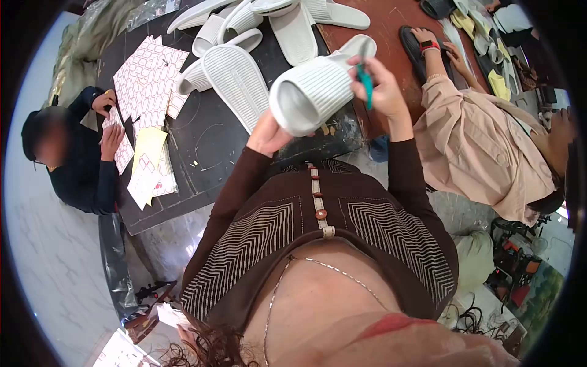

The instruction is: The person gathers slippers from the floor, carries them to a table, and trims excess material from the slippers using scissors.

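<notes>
A light grey slide slipper (324, 85) with a ribbed strap is held over the table's front edge. My left hand (271, 133) is closed round its lower left side, with some fingers hidden behind it. Gripped in my right hand (385, 88) is a pair of teal-handled snips (365, 84), its blurred grey blade pointing up beside the slipper's upper right part. Another grey slipper (235, 79) lies sole up just left of the held one.
More grey slippers (293, 37) are heaped at the back of the dark table (202, 134). Label sheets (147, 79) lie at left, near a person in dark clothing (79, 165). At right, a person in a pink shirt (471, 140) handles a black slipper (411, 52).
</notes>
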The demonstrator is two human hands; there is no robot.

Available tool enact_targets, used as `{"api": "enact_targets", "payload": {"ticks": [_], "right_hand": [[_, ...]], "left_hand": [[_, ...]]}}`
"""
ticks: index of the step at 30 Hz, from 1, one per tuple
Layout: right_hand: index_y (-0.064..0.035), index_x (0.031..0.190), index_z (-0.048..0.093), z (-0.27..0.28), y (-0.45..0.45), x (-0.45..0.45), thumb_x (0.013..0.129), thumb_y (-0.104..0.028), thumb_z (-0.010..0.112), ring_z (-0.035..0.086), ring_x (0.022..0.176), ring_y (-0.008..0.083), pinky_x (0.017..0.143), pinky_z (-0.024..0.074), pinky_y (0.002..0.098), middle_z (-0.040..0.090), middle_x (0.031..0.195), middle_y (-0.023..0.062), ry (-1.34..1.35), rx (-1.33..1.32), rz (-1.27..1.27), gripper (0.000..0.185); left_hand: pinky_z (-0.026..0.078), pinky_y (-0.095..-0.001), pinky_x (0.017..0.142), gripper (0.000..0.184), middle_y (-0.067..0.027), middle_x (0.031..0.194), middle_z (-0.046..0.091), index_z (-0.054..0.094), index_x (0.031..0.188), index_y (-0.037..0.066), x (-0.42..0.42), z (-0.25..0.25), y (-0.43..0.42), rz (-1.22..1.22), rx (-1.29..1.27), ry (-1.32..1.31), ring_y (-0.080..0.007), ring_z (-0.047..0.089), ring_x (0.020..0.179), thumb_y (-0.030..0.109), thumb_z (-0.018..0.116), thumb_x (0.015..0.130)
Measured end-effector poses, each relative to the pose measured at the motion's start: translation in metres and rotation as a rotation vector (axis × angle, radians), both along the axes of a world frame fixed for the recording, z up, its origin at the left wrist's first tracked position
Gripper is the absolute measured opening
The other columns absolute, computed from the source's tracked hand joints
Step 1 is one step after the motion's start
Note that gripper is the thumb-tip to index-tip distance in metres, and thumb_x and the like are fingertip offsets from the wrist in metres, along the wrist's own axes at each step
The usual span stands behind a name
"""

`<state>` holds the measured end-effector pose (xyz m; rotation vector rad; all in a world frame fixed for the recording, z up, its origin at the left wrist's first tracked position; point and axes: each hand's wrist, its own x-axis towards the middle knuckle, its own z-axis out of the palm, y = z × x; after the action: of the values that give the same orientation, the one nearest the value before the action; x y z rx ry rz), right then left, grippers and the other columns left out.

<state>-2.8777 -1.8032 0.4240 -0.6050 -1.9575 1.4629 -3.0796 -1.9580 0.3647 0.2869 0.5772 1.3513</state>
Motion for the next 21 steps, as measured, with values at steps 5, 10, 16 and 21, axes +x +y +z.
{"api": "enact_targets", "payload": {"ticks": [5,10,16,21], "right_hand": [[-0.0031,0.117,0.053,-0.008,-0.006,-0.008,0.077,0.001,0.066,0.055,0.088,0.0096,0.077,0.0459,0.0241,0.058,0.094,0.0019,-0.103,0.021,0.073,0.042],[-0.0039,0.115,0.055,-0.026,0.01,-0.015,0.078,-0.008,0.066,0.061,0.086,0.0155,0.077,0.0482,0.0288,0.063,0.094,0.0078,-0.155,0.151,-0.034,0.038],[-0.0049,0.115,0.057,-0.1,0.085,-0.026,0.076,-0.025,0.066,0.061,0.091,0.0338,0.078,0.0484,0.0388,0.063,0.096,0.022,-0.523,0.332,-0.61,0.044],[-0.0051,0.11,0.06,-0.123,0.101,-0.026,0.072,-0.031,0.071,0.062,0.095,0.034,0.08,0.0485,0.0388,0.064,0.099,0.0215,-0.561,0.225,-0.417,0.048]], "left_hand": [[0.046,-0.0396,0.093,0.057,-0.0142,0.123,0.052,0.037,0.132,-0.005,-0.016,0.0,-0.017,0.101,-0.044,-0.268,-0.0272,0.055,0.11,0.029,0.055,0.09],[0.04,-0.0336,0.1,0.063,-0.015,0.127,0.05,0.034,0.134,-0.007,-0.022,-0.021,-0.028,0.095,-0.075,0.215,-0.0219,0.051,0.116,-0.008,0.049,0.073],[0.039,-0.0301,0.098,0.067,-0.0153,0.129,0.049,0.031,0.136,-0.007,-0.047,0.0,-0.05,0.319,-0.059,0.426,-0.0209,0.051,0.116,-0.009,0.045,0.07],[0.045,-0.0285,0.087,0.051,-0.0147,0.114,0.055,0.041,0.124,-0.005,-0.07,0.007,-0.06,0.467,-0.152,0.644,-0.0185,0.056,0.101,-0.008,0.045,0.073]]}}
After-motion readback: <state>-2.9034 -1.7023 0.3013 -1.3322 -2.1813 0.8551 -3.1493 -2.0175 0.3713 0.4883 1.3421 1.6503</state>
